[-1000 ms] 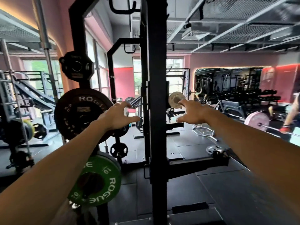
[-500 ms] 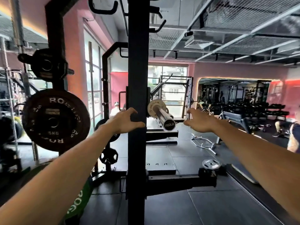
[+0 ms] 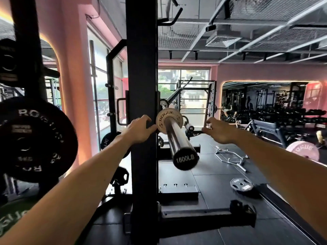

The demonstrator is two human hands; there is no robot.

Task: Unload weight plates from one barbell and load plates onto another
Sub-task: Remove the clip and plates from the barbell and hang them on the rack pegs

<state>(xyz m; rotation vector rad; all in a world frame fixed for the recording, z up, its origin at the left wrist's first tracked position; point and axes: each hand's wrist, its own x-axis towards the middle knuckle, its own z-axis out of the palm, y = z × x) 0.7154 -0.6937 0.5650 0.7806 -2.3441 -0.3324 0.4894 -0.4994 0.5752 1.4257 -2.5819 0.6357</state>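
I judge unloading is starting: my left hand point(image 3: 139, 129) and right hand point(image 3: 219, 130), fingers spread, flank the small white round plate point(image 3: 161, 119) at 12 o'clock on the chrome barbell sleeve point(image 3: 175, 138); next, grip its rim and slide it toward me

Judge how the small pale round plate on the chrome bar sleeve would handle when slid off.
The small pale round plate marked ROGUE looks thin and narrow, so probably light, an easy one-hand pull. It should slide readily along the smooth chrome bar sleeve. I see no collar outboard of it. Being a rigid disc, it could roll if dropped on edge.
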